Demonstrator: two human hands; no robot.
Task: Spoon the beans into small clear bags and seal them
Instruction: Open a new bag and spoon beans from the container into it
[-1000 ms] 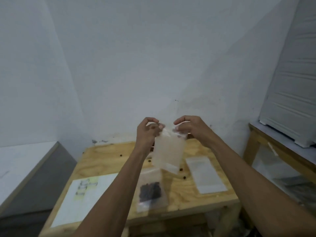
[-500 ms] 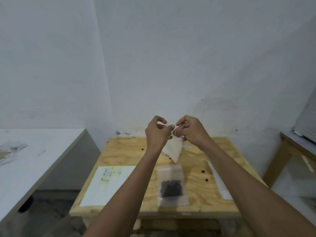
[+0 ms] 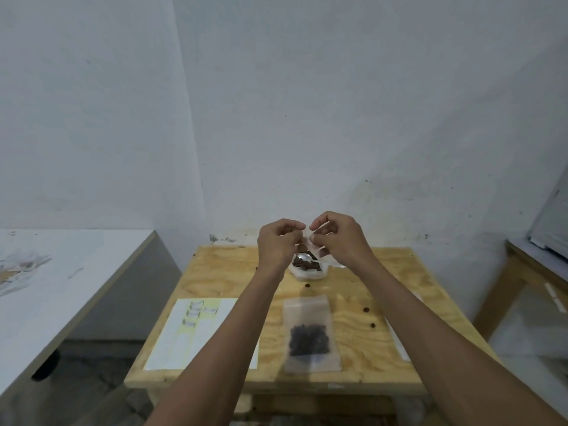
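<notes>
My left hand [image 3: 281, 244] and my right hand [image 3: 336, 239] both pinch the top of a little clear bag [image 3: 322, 255], up above the table [image 3: 221, 281]. Under my hands sits a white dish [image 3: 307, 273] of beans [image 3: 307, 265] with a spoon [image 3: 302, 257] in it. A filled bag [image 3: 310, 330] lies flat near me.

We see a table [image 3: 399, 272] of pale plywood with bare, matt grain and darker swirls. On it lies a small bag [image 3: 310, 333] of thin plastic, cloudy rather than glass-clear, holding dark, dull beans [image 3: 309, 339]. Further back, a white dish [image 3: 307, 273] looks smooth; a spoon [image 3: 302, 257] in it is shiny metal. Our hands pinch another bag [image 3: 325, 259] of thin, see-through film with a faint sheen. At the left lies a flat paper sheet [image 3: 172, 348], white and pale yellow, matt. The wall [image 3: 307, 118] is painted, chalky and scuffed.
</notes>
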